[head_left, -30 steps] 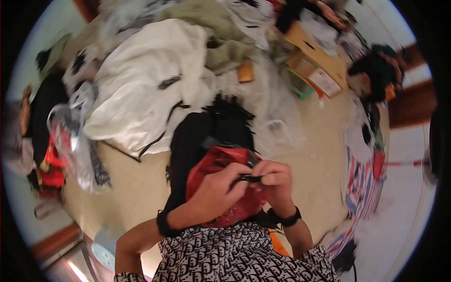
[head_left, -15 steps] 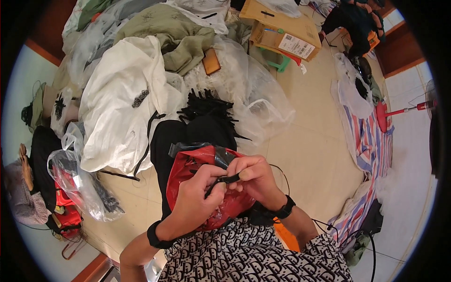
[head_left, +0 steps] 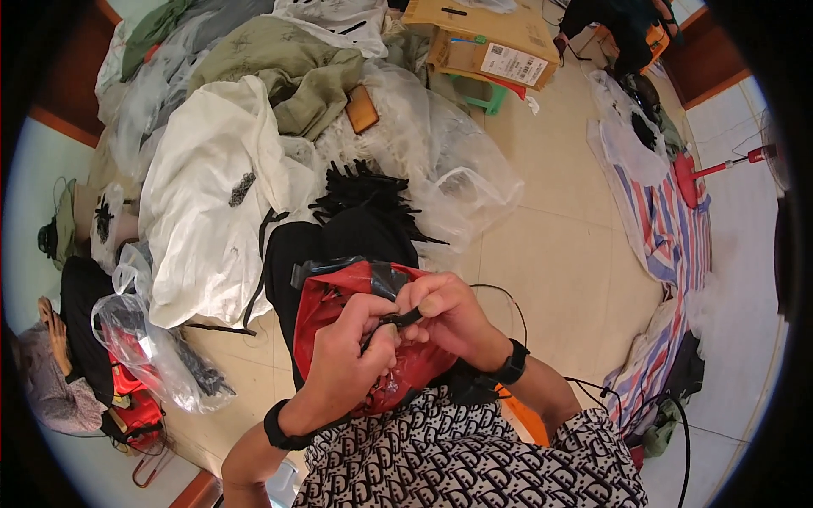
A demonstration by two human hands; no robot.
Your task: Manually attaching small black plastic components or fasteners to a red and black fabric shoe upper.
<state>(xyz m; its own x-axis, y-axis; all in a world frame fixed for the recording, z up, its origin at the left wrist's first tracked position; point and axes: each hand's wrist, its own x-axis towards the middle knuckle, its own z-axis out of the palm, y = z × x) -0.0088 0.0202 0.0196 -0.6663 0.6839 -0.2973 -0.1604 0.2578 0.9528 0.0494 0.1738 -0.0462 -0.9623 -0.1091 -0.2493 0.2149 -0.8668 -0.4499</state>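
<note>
Above my lap, both hands pinch a short black strap-like piece (head_left: 401, 319). My left hand (head_left: 351, 339) is closed on its left part, fingertips pressed together. On its right end, my right hand (head_left: 449, 315) grips with thumb and fingers. What lies between the fingertips is partly hidden. Under the hands, an open red plastic bag (head_left: 318, 311) with black tape-like patches rests on my thighs; small dark bits show inside. Just beyond my knees lies a heap of black strips (head_left: 364, 193).
White sacks (head_left: 212, 195), olive cloth (head_left: 279, 72) and clear plastic (head_left: 457, 169) pile up ahead. A cardboard box (head_left: 491, 51) stands on a green stool (head_left: 481, 95). Striped sheeting (head_left: 669, 229) and a red fan stand (head_left: 690, 178) are right. Other people sit at far left and far right.
My head view has shifted a little, so the surroundings sit slightly differently. Both hands keep hold of the black piece, with the fingers slightly rearranged around it.
</note>
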